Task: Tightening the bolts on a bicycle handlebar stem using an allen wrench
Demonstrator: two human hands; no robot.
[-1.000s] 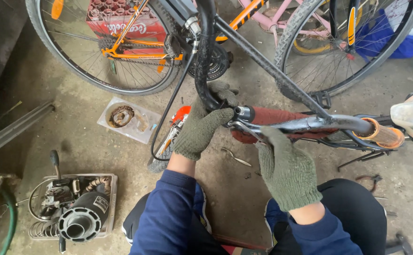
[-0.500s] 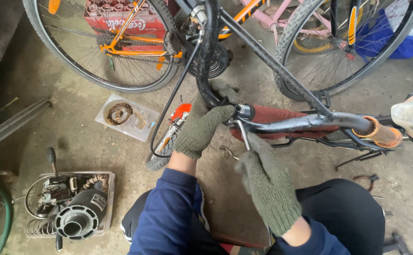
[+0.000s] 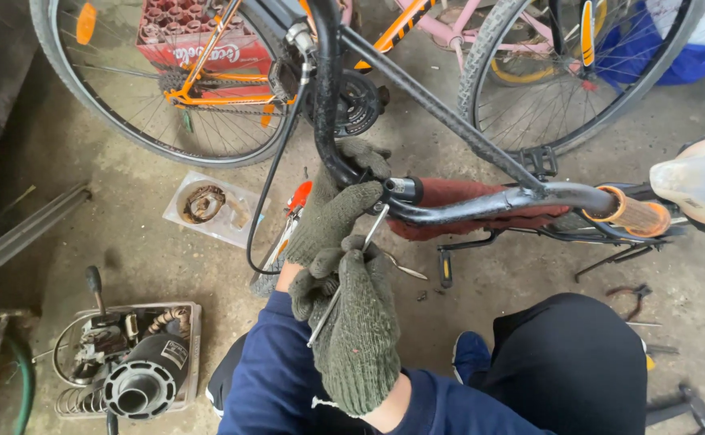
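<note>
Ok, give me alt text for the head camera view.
Two gloved hands work at a black handlebar: the left hand grips it while the right hand holds a thin metal tool up to it. Bicycle wheels stand behind.

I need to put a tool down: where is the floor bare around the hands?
Bare concrete lies between the plastic bag and the parts tray, also below the red cloth, near the knee. Under the left hand it is crowded.
</note>
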